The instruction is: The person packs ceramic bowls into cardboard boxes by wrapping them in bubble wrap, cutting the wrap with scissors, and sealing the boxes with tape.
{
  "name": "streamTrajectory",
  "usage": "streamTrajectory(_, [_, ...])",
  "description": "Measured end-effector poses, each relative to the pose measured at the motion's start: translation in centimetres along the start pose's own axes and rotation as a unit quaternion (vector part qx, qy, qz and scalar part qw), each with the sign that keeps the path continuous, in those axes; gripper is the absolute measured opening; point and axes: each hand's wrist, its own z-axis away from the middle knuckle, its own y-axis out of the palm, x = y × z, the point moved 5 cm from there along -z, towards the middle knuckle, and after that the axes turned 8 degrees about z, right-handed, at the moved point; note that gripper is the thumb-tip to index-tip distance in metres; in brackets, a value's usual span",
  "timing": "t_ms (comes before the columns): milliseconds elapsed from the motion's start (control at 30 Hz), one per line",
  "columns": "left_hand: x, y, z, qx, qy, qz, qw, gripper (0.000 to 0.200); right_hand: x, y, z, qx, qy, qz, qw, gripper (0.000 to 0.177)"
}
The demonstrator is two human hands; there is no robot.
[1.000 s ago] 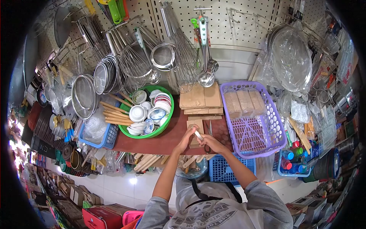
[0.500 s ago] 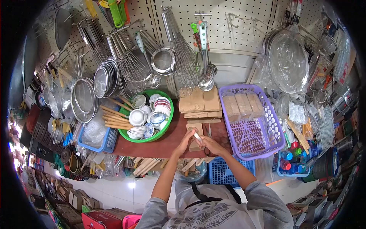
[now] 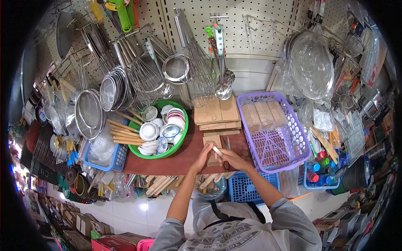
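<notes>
Both hands meet over the front of the red-brown tabletop (image 3: pixel 192 146). Between them is a small white object (image 3: pixel 217 151), narrow and slightly rounded; its kind is too small to make out. My left hand (image 3: pixel 204 157) closes on its left side, and my right hand (image 3: pixel 231 158) pinches it from the right. Beneath the hands lies a narrow piece of cardboard (image 3: pixel 211 140). A pair of scissors (image 3: pixel 227 143) rests just behind my right hand, partly covered by it. Farther back sits a stack of flat cardboard pieces (image 3: pixel 215 112).
Left stands a green basin (image 3: pixel 184 138) with small bowls and wooden-handled tools. A purple basket (image 3: pixel 307 161) at right holds wrapped brown blocks (image 3: pixel 264 113). Whisks (image 3: pixel 197 62), strainers (image 3: pixel 89 113) and ladles (image 3: pixel 223 90) hang behind. A blue basket (image 3: pixel 243 188) is below the table edge.
The camera view has shifted slightly, so the shelf goods sit a little more to the left. Both hands keep nearly the same hold on the white object.
</notes>
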Motion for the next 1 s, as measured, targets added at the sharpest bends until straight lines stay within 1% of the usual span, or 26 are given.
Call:
streamTrajectory(100, [0.3,0.1,-0.1,-0.004,-0.01,0.025,1.0,0.043,1.4,-0.6,0.4,-0.08,-0.065,0.002,0.995,0.024])
streamTrajectory(167, [-0.7,1.1,0.3,-0.021,-0.01,0.022,0.999,0.045,3.4,-1.6,1.4,-0.127,-0.088,0.123,0.98,0.029])
streamTrajectory(200, [-0.7,1.1,0.3,-0.021,-0.004,-0.002,1.0,0.046,4.9,-2.2,2.0,-0.15,-0.099,0.183,0.967,0.031])
streamTrajectory(300, [-0.8,1.3,0.1,-0.024,0.011,-0.06,0.998,0.047,7.6,-3.0,3.1,-0.151,-0.138,0.384,0.9,0.027])
streamTrajectory(333, [-0.9,1.6,0.2,-0.028,0.015,-0.069,0.997,0.047,7.9,-3.2,3.2,-0.182,-0.188,0.449,0.854,0.02])
streamTrajectory(400, [-0.9,1.7,0.2,-0.032,0.019,-0.087,0.996,0.048,8.8,-3.2,3.5,-0.174,-0.196,0.489,0.832,0.018])
streamTrajectory(433, [-0.8,1.6,0.1,-0.034,0.019,-0.095,0.995,0.048,9.1,-3.2,3.6,-0.17,-0.2,0.508,0.82,0.017])
streamTrajectory(533, [-0.3,1.2,-0.1,-0.047,0.002,-0.083,0.995,0.049,7.9,-3.7,3.2,-0.182,-0.276,0.517,0.789,0.013])
streamTrajectory(633, [-0.6,1.5,0.0,-0.056,-0.005,-0.079,0.995,0.049,7.3,-3.9,2.8,-0.153,-0.294,0.571,0.751,0.013])
streamTrajectory(733, [-0.9,1.9,-0.1,-0.057,-0.001,-0.088,0.994,0.05,8.1,-3.9,2.6,-0.135,-0.317,0.583,0.736,0.013])
streamTrajectory(833, [-1.0,2.1,-0.1,-0.063,0.004,-0.097,0.993,0.051,8.1,-4.0,2.2,-0.119,-0.3,0.576,0.751,0.011])
streamTrajectory(967, [-0.6,1.5,-0.1,-0.07,-0.008,-0.118,0.991,0.057,8.4,-3.8,1.8,-0.113,-0.317,0.578,0.743,0.008])
streamTrajectory(1000, [-0.4,1.4,-0.1,-0.064,-0.007,-0.091,0.994,0.061,8.4,-3.8,1.7,-0.113,-0.316,0.578,0.744,0.009])
